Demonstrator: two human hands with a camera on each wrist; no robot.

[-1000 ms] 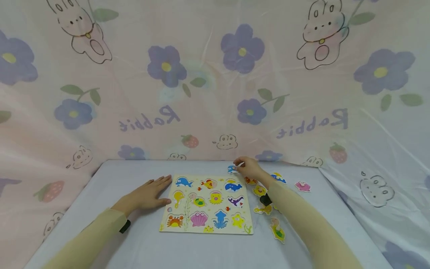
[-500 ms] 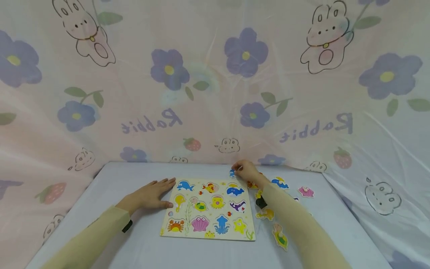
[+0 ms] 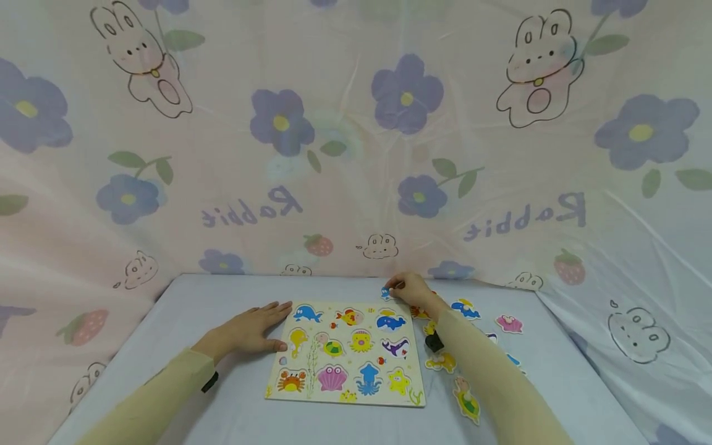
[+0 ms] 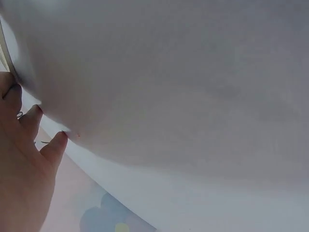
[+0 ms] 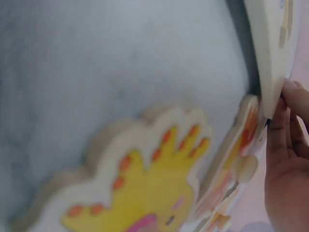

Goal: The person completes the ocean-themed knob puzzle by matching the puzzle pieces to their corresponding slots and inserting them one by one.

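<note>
A flat wooden puzzle board [image 3: 327,316] printed with sea animals lies mid-table. My left hand [image 3: 247,330] rests beside it, fingers spread, the fingertips and thumb at its left edge; the left wrist view shows some of these fingers [image 4: 55,147]. At the table's back, past the board's upper right corner, my right hand [image 3: 414,290] pinches a small blue sea-animal puzzle piece [image 3: 385,293], partly covered by the fingers. In the right wrist view the thumb and fingers [image 5: 280,130] appear beyond the board's corner, and the piece is hidden.
Loose puzzle pieces lie right of the board: a crab [image 3: 421,313], a yellow seahorse [image 3: 440,363], a turtle [image 3: 466,398], a blue whale [image 3: 465,309] and a pink shell [image 3: 509,324]. My right forearm hides others. A patterned curtain [image 3: 345,148] hangs behind the table.
The right fingers have closed over more of the blue piece, near the same spot. The left hand stays beside the board. The whole head view has shifted slightly.
</note>
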